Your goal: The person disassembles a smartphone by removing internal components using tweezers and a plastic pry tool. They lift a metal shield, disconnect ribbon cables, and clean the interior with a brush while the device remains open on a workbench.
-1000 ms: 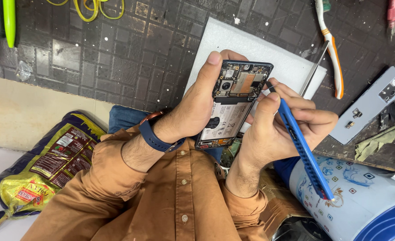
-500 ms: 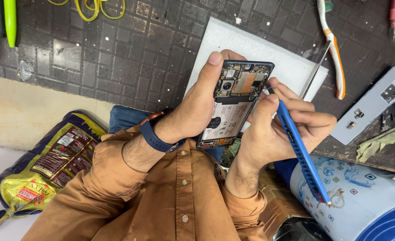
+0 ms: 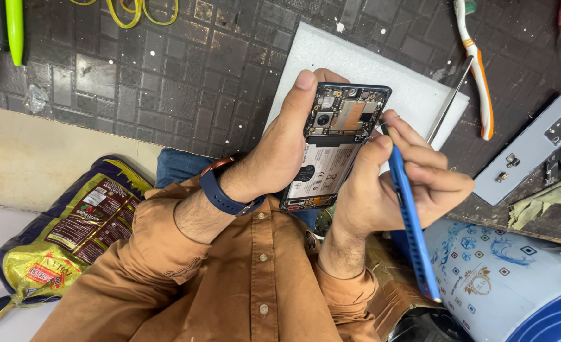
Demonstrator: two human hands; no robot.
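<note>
Opened phone point(image 3: 334, 149) stays gripped in left hand point(image 3: 280, 158); right hand point(image 3: 401, 190) fingers still pinch blue tool point(image 3: 410, 228).

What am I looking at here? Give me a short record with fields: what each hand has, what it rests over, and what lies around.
left hand: grips an opened smartphone with its back cover off, circuit board and battery exposed
right hand: holds a slim blue tool, its tip at the phone's upper right edge
surface: dark tiled work mat with a white foam sheet under the phone
nearby: orange-and-white toothbrush, grey phone back cover, metal tweezers
wrist: blue-strapped watch
</note>
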